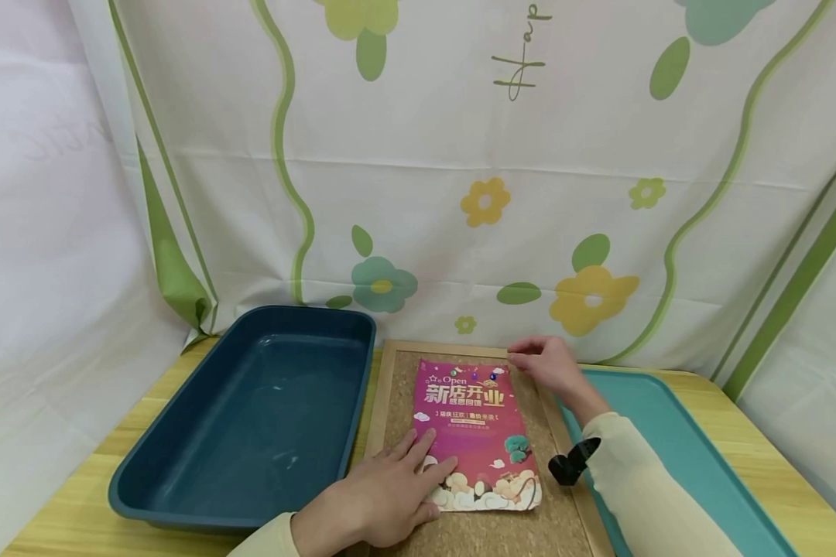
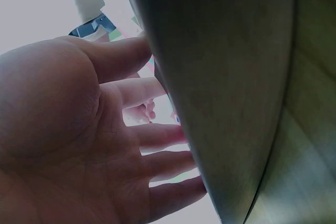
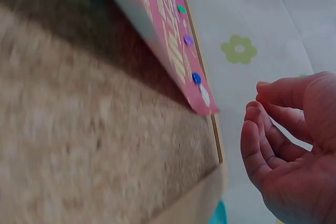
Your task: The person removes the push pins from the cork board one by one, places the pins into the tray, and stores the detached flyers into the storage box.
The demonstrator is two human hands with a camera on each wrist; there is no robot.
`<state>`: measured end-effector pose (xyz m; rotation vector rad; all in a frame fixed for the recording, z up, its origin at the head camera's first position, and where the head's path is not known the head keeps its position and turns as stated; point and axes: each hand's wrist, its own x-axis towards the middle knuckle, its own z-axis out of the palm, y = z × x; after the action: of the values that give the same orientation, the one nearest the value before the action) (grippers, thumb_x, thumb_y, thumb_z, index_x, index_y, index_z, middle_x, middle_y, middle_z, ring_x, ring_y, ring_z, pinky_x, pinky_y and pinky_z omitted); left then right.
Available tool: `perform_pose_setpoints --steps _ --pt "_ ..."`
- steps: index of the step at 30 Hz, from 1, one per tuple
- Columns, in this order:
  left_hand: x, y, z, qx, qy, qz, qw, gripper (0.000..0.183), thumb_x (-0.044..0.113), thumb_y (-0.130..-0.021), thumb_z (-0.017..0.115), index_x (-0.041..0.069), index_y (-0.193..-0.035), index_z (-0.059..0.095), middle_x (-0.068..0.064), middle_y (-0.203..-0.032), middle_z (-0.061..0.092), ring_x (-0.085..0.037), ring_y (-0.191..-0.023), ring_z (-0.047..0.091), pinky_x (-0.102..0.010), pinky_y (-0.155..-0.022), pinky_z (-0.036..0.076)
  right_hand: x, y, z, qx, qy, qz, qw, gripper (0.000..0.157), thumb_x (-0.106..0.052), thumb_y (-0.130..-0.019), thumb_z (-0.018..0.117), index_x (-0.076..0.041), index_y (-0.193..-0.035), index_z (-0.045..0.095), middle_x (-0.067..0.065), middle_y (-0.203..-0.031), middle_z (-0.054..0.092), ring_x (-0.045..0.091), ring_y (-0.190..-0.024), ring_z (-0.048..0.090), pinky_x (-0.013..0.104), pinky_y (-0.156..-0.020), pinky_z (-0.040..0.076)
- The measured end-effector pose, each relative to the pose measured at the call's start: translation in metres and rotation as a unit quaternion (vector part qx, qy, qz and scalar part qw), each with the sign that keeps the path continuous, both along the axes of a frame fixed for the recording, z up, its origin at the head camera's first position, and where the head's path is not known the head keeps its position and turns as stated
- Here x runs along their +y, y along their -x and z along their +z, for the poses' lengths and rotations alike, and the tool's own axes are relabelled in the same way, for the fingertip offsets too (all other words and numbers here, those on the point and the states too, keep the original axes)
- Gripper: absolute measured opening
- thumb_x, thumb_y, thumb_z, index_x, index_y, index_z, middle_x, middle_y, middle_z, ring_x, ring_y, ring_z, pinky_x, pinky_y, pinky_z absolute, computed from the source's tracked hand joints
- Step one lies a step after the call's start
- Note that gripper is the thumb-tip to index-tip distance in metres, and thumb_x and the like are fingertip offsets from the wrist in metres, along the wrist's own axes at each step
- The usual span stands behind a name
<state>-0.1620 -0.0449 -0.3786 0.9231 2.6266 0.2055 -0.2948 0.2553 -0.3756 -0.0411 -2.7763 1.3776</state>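
A pink and purple poster (image 1: 470, 433) with gold lettering lies on a wood-framed cork board (image 1: 404, 387). Green (image 3: 181, 9), purple (image 3: 188, 40) and blue pushpins (image 3: 196, 77) stand along its top edge. My left hand (image 1: 386, 491) rests with spread fingers over the poster's lower left edge; its open palm shows in the left wrist view. At the board's top right corner is my right hand (image 1: 546, 363), its fingers curled in and the thumb tip close to the index finger. Nothing shows between them. In the right wrist view the poster's side lifts off the cork.
A deep dark blue tray (image 1: 247, 518) stands left of the board. Right of it lies a flat teal tray (image 1: 658, 433), partly covered by my right forearm. The wooden table (image 1: 773, 433) meets a flowered white curtain (image 1: 418, 201) behind.
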Motion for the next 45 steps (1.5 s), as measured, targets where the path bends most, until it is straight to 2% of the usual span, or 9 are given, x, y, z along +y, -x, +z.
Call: perform_pose_setpoints --steps 6,15,21,24,33,38,45 --pt "0.002 0.0 0.0 0.002 0.001 0.001 1.0 0.063 0.048 -0.104 0.061 0.043 -0.163 0.039 0.0 -0.177 0.028 -0.033 -0.164 0.026 -0.06 -0.117 0.048 -0.016 0.0 0.005 -0.002 0.012 -0.003 1.0 0.03 -0.023 -0.105 0.068 -0.001 -0.125 0.073 0.018 -0.124 0.07 0.03 -0.109 0.066 0.047 -0.097 0.06" --pt "0.002 0.0 -0.002 0.001 -0.003 0.002 1.0 0.063 0.048 -0.104 0.062 0.043 -0.163 0.039 -0.001 -0.177 0.028 -0.035 -0.164 0.027 -0.061 -0.116 0.048 -0.035 0.004 0.008 0.007 0.021 0.021 1.0 0.028 -0.02 -0.105 0.067 0.0 -0.124 0.073 0.017 -0.119 0.071 0.029 -0.103 0.066 0.046 -0.094 0.06" --pt "0.0 0.0 -0.002 0.001 -0.002 0.002 1.0 0.064 0.048 -0.104 0.061 0.043 -0.163 0.038 -0.001 -0.177 0.028 -0.035 -0.164 0.027 -0.061 -0.116 0.048 -0.047 0.006 0.008 0.004 0.033 0.03 0.999 0.026 -0.018 -0.105 0.067 0.0 -0.123 0.073 0.017 -0.119 0.071 0.034 -0.108 0.069 0.049 -0.097 0.061" --pt "0.001 0.0 -0.002 0.0 -0.001 0.003 1.0 0.064 0.048 -0.104 0.061 0.044 -0.163 0.038 -0.001 -0.177 0.028 -0.035 -0.164 0.027 -0.061 -0.116 0.048 -0.052 0.006 0.008 0.002 0.031 0.034 0.999 0.027 -0.017 -0.105 0.067 0.001 -0.124 0.072 0.016 -0.12 0.072 0.034 -0.108 0.07 0.046 -0.095 0.061" --pt "0.002 0.0 -0.002 -0.001 -0.001 0.001 1.0 0.064 0.049 -0.104 0.061 0.044 -0.163 0.038 0.0 -0.177 0.027 -0.035 -0.164 0.027 -0.061 -0.117 0.048 -0.059 0.009 0.005 -0.001 0.029 0.038 0.999 0.025 -0.015 -0.105 0.068 0.0 -0.123 0.073 0.016 -0.117 0.073 0.032 -0.092 0.071 0.043 -0.082 0.062" --pt "0.001 0.001 -0.002 -0.001 -0.001 0.0 1.0 0.064 0.049 -0.104 0.061 0.044 -0.163 0.037 0.0 -0.178 0.026 -0.035 -0.164 0.026 -0.061 -0.117 0.047 -0.065 0.011 0.0 -0.002 0.023 0.042 0.999 0.022 -0.014 -0.104 0.069 -0.001 -0.121 0.074 0.015 -0.116 0.072 0.031 -0.094 0.071 0.04 -0.082 0.063" --pt "0.0 0.001 -0.001 0.0 0.0 -0.004 1.0 0.064 0.05 -0.105 0.06 0.043 -0.164 0.037 -0.001 -0.178 0.026 -0.035 -0.164 0.026 -0.061 -0.118 0.047 -0.071 0.014 -0.006 0.001 -0.006 0.04 0.999 0.018 -0.016 -0.101 0.072 -0.006 -0.115 0.077 0.011 -0.106 0.074 0.022 -0.091 0.068 0.032 -0.077 0.056"
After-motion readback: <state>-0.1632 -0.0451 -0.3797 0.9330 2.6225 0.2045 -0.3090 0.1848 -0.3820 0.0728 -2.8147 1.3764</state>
